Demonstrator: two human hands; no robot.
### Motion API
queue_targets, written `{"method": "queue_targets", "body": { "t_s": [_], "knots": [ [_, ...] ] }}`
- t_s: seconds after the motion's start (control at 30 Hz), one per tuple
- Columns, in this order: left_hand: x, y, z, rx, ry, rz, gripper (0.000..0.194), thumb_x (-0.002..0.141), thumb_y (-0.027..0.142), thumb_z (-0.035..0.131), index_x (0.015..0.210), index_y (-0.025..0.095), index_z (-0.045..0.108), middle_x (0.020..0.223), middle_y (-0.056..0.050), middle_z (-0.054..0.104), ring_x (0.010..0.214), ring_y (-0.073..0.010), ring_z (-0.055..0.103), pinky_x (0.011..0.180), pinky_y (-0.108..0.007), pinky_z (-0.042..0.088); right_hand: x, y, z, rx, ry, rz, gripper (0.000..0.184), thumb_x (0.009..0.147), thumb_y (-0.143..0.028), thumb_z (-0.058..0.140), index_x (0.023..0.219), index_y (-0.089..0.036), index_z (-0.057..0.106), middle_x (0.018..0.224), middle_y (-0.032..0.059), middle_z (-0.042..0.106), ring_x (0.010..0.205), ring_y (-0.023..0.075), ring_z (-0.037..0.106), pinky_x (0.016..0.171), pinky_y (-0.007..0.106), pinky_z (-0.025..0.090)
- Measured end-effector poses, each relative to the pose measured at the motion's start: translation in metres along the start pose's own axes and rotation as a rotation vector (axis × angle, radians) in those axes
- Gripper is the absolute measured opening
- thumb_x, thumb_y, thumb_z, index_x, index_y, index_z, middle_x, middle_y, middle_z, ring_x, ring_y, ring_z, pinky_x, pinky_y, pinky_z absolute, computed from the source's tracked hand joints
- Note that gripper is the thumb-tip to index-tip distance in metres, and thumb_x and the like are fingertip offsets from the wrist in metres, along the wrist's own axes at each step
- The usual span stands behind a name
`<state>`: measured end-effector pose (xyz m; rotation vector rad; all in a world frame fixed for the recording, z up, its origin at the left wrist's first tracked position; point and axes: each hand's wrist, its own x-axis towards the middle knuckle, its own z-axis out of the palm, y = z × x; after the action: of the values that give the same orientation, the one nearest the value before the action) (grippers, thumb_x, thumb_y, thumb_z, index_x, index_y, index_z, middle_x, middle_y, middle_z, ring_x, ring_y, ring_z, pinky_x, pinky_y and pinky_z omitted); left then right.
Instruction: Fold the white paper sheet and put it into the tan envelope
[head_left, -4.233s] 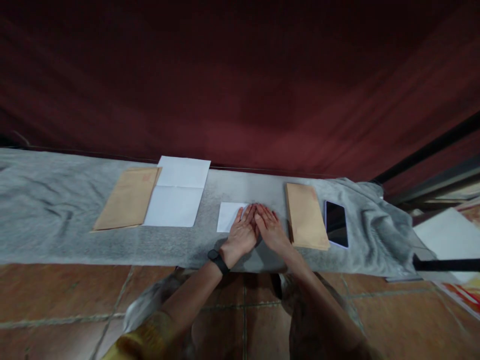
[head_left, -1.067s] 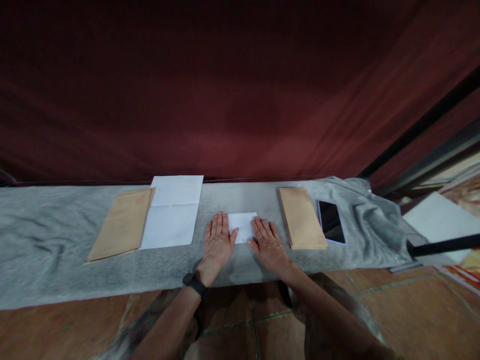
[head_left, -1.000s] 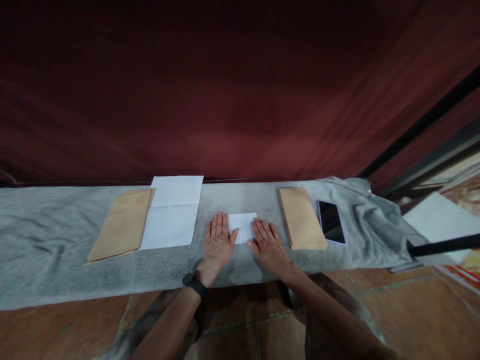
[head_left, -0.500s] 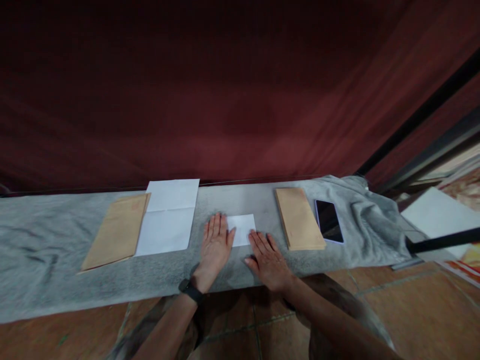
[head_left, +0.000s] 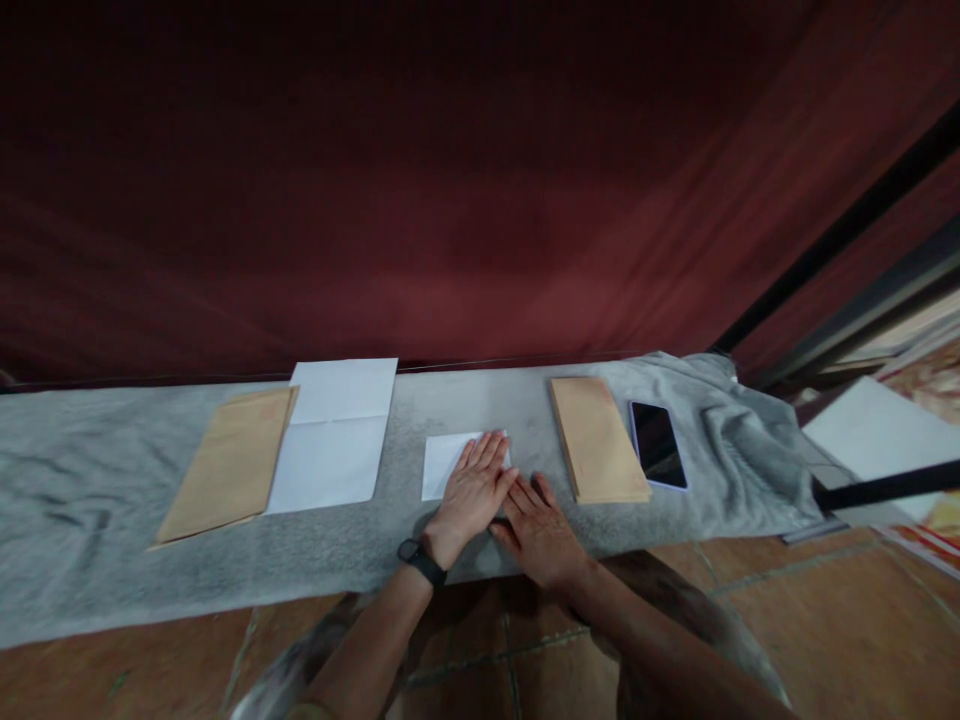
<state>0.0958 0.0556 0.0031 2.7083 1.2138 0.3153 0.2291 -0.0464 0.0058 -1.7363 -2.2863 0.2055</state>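
A small folded white paper point(head_left: 442, 465) lies flat on the grey cloth in front of me. My left hand point(head_left: 474, 488), with a black band on its wrist, rests flat over the paper's right part, fingers stretched out. Close against it, my right hand point(head_left: 541, 528) lies with its fingers extended at the paper's lower right edge; its fingertips meet the left hand's. Part of the paper is hidden under the hands. To the left, a larger creased white sheet point(head_left: 337, 450) is spread out. On the right sits a stack of brown envelopes point(head_left: 601, 440).
More brown envelopes point(head_left: 229, 465) lie at the left, touching the white sheet. A phone point(head_left: 658, 445) lies beside the right stack. The grey cloth point(head_left: 97, 500) covers a long, narrow surface before a dark red curtain point(head_left: 480, 220). Black bars point(head_left: 892, 485) stand at the right.
My left hand has slid right across the small paper, from its left edge onto its right part, uncovering the left part. My right hand has hardly moved.
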Motion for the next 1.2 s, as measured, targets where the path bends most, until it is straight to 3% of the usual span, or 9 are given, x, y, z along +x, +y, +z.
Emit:
{"method": "queue_targets", "body": {
  "t_s": [0.37,0.63,0.77,0.93,1.1,1.2],
  "knots": [
    [-0.005,-0.004,0.005,0.036,0.014,-0.003,0.051,0.108,0.041,0.028,0.155,0.025,0.042,0.164,-0.003,0.038,0.155,-0.0223,0.027,0.128,-0.051,0.022,0.004,0.006,-0.016,0.051,0.04,-0.013,0.036,0.1,-0.021,0.051,0.133,-0.021,0.065,0.135,0.0076,0.068,0.125,0.0205,0.062,0.121,0.043,0.034],
    [-0.026,-0.009,-0.001,0.007,0.017,0.052,0.048,0.107,0.044,0.033,0.154,0.035,0.041,0.166,0.001,0.035,0.154,-0.0198,0.028,0.127,-0.049,0.023,0.009,0.015,-0.019,0.073,0.028,-0.034,0.034,0.098,-0.013,0.053,0.12,-0.029,0.072,0.127,0.0029,0.073,0.117,0.0185,0.067,0.122,0.044,0.034],
    [-0.038,-0.011,-0.006,-0.027,-0.005,0.094,0.052,0.107,0.05,0.033,0.156,0.033,0.037,0.166,0.0,0.033,0.155,-0.0192,0.025,0.128,-0.048,0.02,0.014,0.025,-0.014,0.118,0.062,-0.038,0.032,0.099,-0.015,0.049,0.11,-0.027,0.076,0.125,0.0048,0.074,0.113,0.019,0.069,0.113,0.042,0.045],
    [-0.053,-0.013,-0.01,-0.021,0.006,0.143,0.06,0.104,0.057,0.035,0.157,0.029,0.035,0.168,-0.002,0.029,0.156,-0.0201,0.022,0.129,-0.047,0.016,0.023,0.036,-0.005,0.129,0.153,0.01,0.039,0.102,-0.021,0.041,0.128,-0.024,0.07,0.128,0.0078,0.072,0.115,0.0204,0.069,0.102,0.037,0.055],
    [-0.064,-0.014,-0.014,-0.011,0.01,0.168,0.058,0.104,0.056,0.036,0.153,0.027,0.043,0.166,-0.004,0.034,0.156,-0.0199,0.024,0.129,-0.045,0.015,0.031,0.036,0.012,0.003,0.157,-0.097,0.046,0.104,-0.025,0.036,0.146,-0.015,0.055,0.149,0.0144,0.057,0.14,0.0251,0.051,0.114,0.046,0.044],
    [-0.07,-0.016,-0.016,-0.029,-0.008,0.13,0.06,0.106,0.055,0.032,0.156,0.023,0.037,0.166,-0.006,0.034,0.155,-0.0186,0.025,0.129,-0.042,0.015,0.034,0.036,0.024,-0.117,0.158,-0.121,0.049,0.105,-0.026,0.033,0.15,-0.014,0.05,0.156,0.0147,0.048,0.146,0.0278,0.044,0.117,0.051,0.039]
  ]
}}
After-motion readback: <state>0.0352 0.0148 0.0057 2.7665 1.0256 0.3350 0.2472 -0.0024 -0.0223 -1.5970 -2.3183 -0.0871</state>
